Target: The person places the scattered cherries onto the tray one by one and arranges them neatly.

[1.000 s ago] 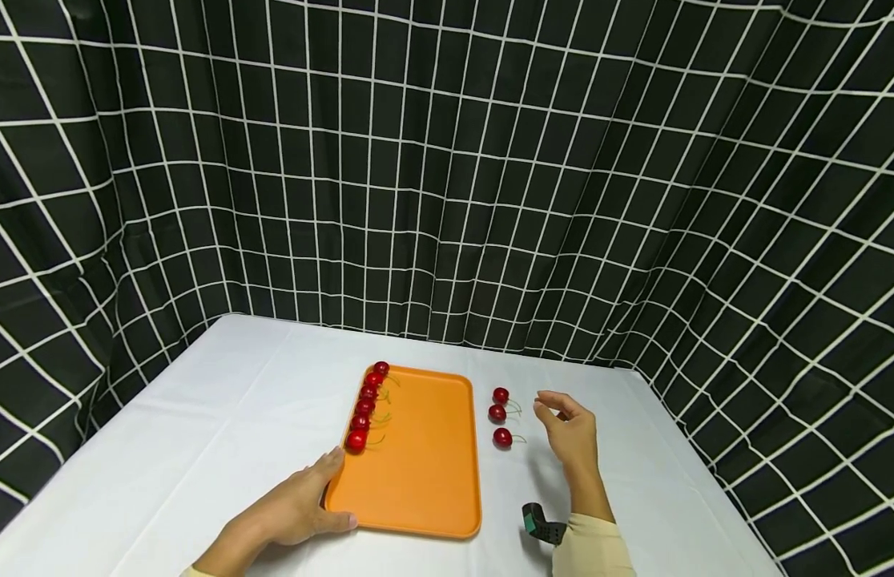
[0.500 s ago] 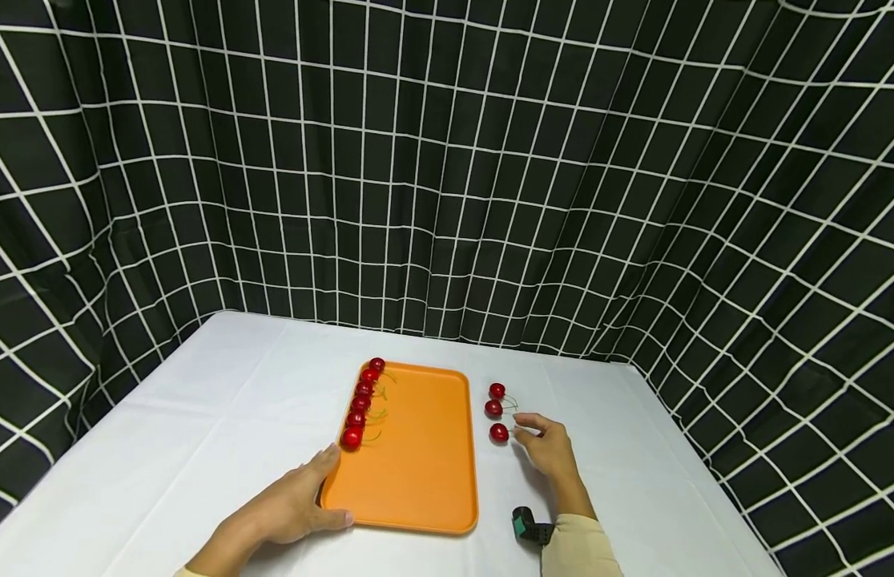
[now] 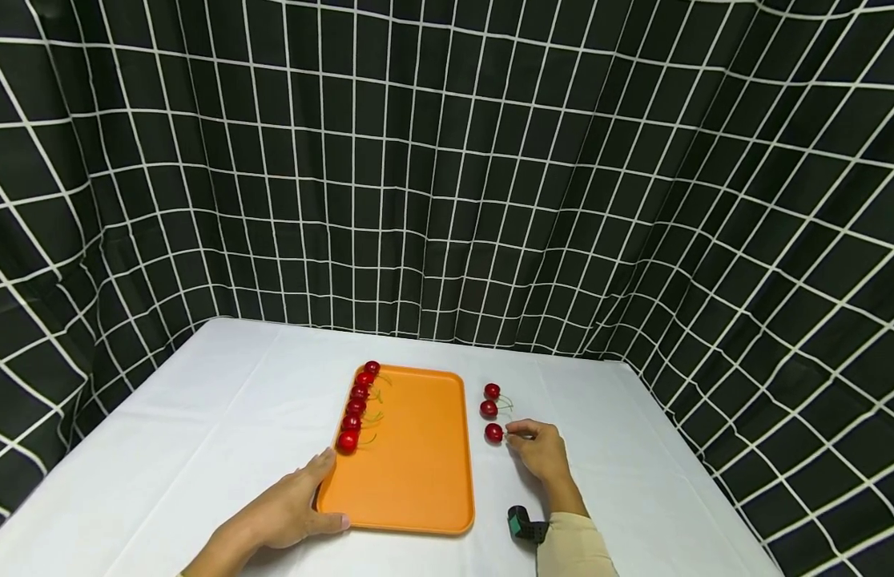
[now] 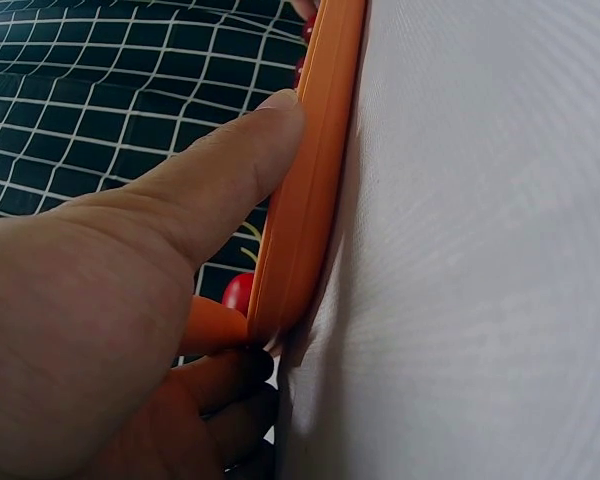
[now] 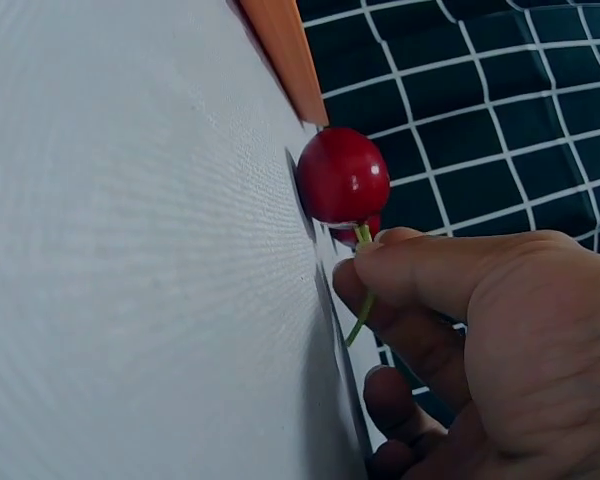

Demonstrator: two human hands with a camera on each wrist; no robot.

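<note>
An orange tray (image 3: 400,473) lies on the table, with several red cherries (image 3: 352,422) in a row along its left rim, stems toward the middle. My left hand (image 3: 284,505) holds the tray's near left corner, its thumb (image 4: 230,165) straight along the near edge and the other fingers on the left side. To the tray's right, my right hand (image 3: 544,457) pinches the green stem (image 5: 364,234) of the nearest cherry (image 5: 343,175) between thumb and forefinger. That cherry is at the tabletop. Two more cherries (image 3: 489,409) lie just beyond it, stems pointing right.
White cloth (image 3: 223,401) covers the table. Black curtains (image 3: 447,160) with a white grid stand behind and at both sides. A black device with a green patch (image 3: 517,523) is strapped at my right wrist.
My right hand has come down leftward from above the table to the nearest loose cherry and taken its stem. The left hand stays at the tray's corner. The head view has shifted slightly.
</note>
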